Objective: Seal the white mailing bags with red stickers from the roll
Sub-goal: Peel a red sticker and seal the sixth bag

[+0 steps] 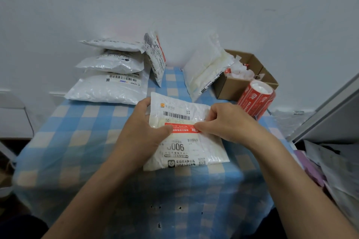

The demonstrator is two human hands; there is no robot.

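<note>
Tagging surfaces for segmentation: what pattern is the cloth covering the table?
Blue, white and beige checked fabric tablecloth; clearest in the head view.

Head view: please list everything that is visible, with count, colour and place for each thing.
held bag: 1, white, table centre
sticker: 1, red, across the held bag
roll: 1, red, right of the held bag, on its side
stacked bags: 3, white, far left
upright bag: 1, white with a red strip, far centre
leaning bag: 1, white, against the box
box: 1, brown, far right, white scraps inside
cloth: 1, blue and cream check, over the table
left hand: 1, grips the held bag's left edge
right hand: 1, pinches the sticker's right end
</note>
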